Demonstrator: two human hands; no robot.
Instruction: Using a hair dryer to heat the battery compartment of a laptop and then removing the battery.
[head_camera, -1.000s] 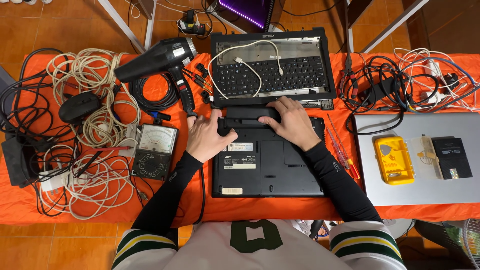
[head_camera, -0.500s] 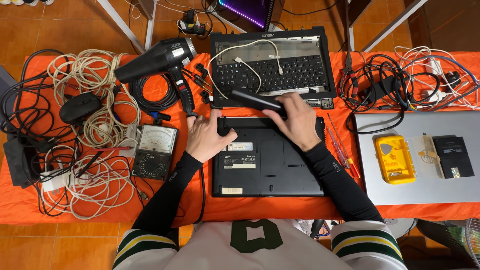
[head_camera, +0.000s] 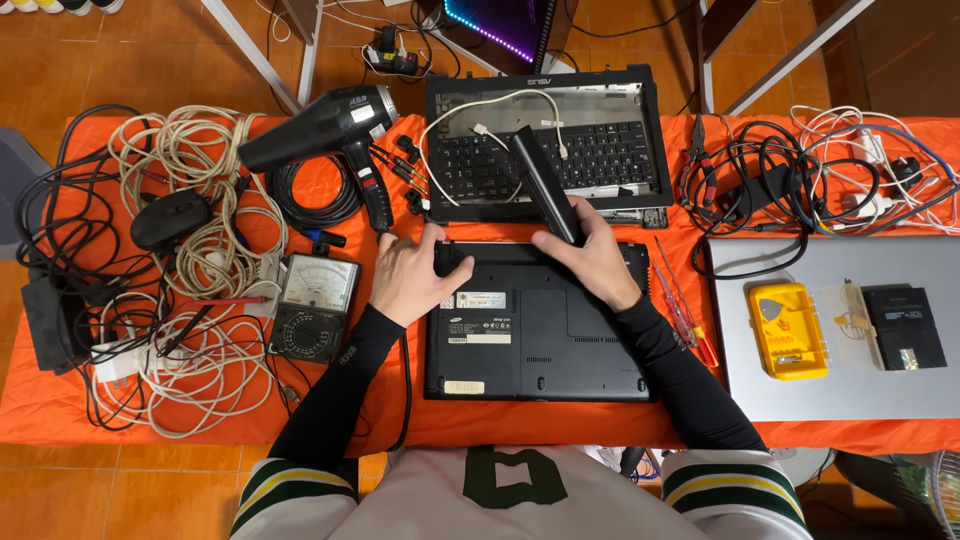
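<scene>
Holding a long black battery pack (head_camera: 545, 185) in a closed grip, the person's right hand (head_camera: 592, 255) lifts it at a slant so its far end lies over the keyboard of a stripped laptop shell (head_camera: 640, 110). The left hand (head_camera: 408, 272) lies flat with fingers spread on the near-left corner of a black laptop (head_camera: 540, 340) turned underside up, grasping nothing. That laptop sits in the middle of an orange-covered table (head_camera: 500, 425), with an empty slot along its far edge just under both hands. Two dismantled laptops are on view, plus one closed silver laptop (head_camera: 820, 395) at the right (it carries one yellow box (head_camera: 788, 330) and one flat black pack (head_camera: 905, 328)). One black hair dryer (head_camera: 325, 130) lies at far left of centre, one analogue meter (head_camera: 312, 306) just beside the left forearm, and one black mouse (head_camera: 170, 218) among the pale cable coils (head_camera: 190, 200). Two red-handled screwdrivers (head_camera: 685, 315) lie between the right forearm and the silver laptop. A dark tangle of cables (head_camera: 770, 190) fills the far right. Bare cloth shows only in a narrow strip along the near edge and in thin gaps either side of the central laptop; the left third is crowded with wire up to the table edge.
</scene>
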